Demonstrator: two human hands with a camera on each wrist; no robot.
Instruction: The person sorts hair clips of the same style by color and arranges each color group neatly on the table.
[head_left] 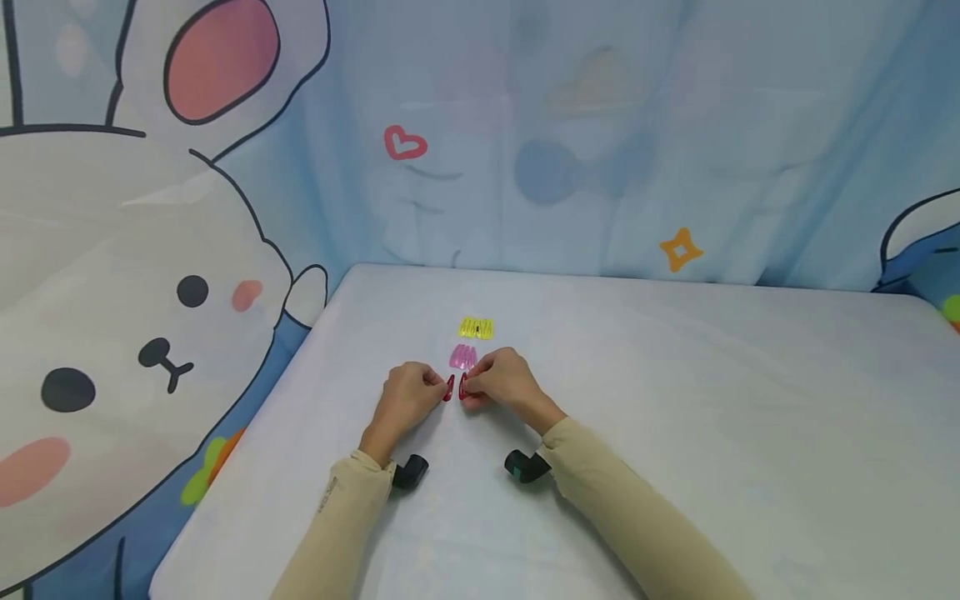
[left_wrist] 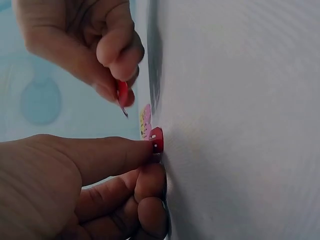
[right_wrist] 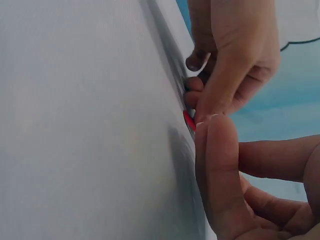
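My left hand [head_left: 408,398] pinches a red hair clip [left_wrist: 157,140] between thumb and fingers, low against the white tabletop. To its right, my right hand [head_left: 506,382] holds a second red hair clip [head_left: 462,386] by its fingertips; the left wrist view shows this clip [left_wrist: 122,93] raised off the surface. The two clips stand side by side with a small gap. Just beyond them lies a row of pink hair clips [head_left: 463,357], and behind that a row of yellow hair clips [head_left: 476,327]. In the right wrist view, the right hand's own clip is hidden behind its fingers.
The white-covered table [head_left: 712,433] extends far to the right and toward the front. A blue printed curtain [head_left: 480,208] hangs along its back edge, with a cartoon bear on the left. Dark wrist cameras [head_left: 525,467] project under both sleeves, close over the table.
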